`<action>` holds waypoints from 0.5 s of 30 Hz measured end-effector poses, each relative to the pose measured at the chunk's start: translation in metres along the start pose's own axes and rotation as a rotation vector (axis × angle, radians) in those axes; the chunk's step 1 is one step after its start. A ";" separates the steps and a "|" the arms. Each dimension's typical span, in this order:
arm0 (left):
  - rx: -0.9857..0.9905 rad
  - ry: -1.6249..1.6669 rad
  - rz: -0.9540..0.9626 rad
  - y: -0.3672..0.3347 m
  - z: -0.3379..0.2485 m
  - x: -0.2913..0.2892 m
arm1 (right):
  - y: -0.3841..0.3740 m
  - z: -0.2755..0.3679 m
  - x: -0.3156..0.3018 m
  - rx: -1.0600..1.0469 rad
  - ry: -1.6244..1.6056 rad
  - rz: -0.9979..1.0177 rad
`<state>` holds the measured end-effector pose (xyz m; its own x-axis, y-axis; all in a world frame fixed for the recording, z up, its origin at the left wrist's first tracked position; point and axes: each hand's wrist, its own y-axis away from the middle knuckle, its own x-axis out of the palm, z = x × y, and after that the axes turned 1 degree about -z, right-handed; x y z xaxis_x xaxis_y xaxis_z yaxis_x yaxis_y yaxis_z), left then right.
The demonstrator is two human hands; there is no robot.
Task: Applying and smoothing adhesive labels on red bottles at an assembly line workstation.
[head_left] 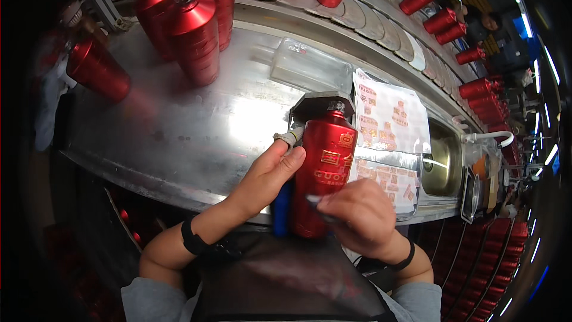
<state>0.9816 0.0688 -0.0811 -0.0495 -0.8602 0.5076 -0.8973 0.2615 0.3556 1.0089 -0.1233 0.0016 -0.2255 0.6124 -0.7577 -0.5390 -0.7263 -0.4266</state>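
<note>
A glossy red bottle (pixel 316 143) with gold raised lettering and an open clear neck stands nearly upright at the bench's front edge, before my body. Around its left side my left hand (pixel 268 179) is closed, thumb on the near face; a pale wrap covers one fingertip. My right hand (pixel 363 211) is closed in a pinch at the bottle's lower front, blurred by motion. A small grey pointed thing shows at its fingertips, its kind unclear. Just behind the bottle sits a dark angular holder (pixel 308 106). Sheets of red and gold decals (pixel 390 113) lie to the right.
Several red bottles (pixel 196 42) stand at the back left of the metal bench (pixel 119 137); one leans at far left. A clear plastic box (pixel 313 62) lies mid-bench. Beyond runs a plate conveyor (pixel 381 30) with bottles. A sink (pixel 444 164) is at right.
</note>
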 end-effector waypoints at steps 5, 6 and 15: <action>0.096 0.049 0.042 0.006 -0.003 0.009 | 0.000 -0.010 0.002 0.050 0.260 -0.106; 0.111 0.051 0.053 0.007 -0.004 0.008 | -0.001 -0.010 0.005 0.001 0.261 -0.036; 0.053 0.022 0.070 0.001 0.003 0.004 | 0.008 -0.010 0.007 -0.059 0.072 -0.072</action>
<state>0.9798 0.0643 -0.0808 -0.1036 -0.8306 0.5472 -0.9141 0.2964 0.2769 1.0110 -0.1281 -0.0123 -0.1280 0.6413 -0.7566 -0.5027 -0.6995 -0.5079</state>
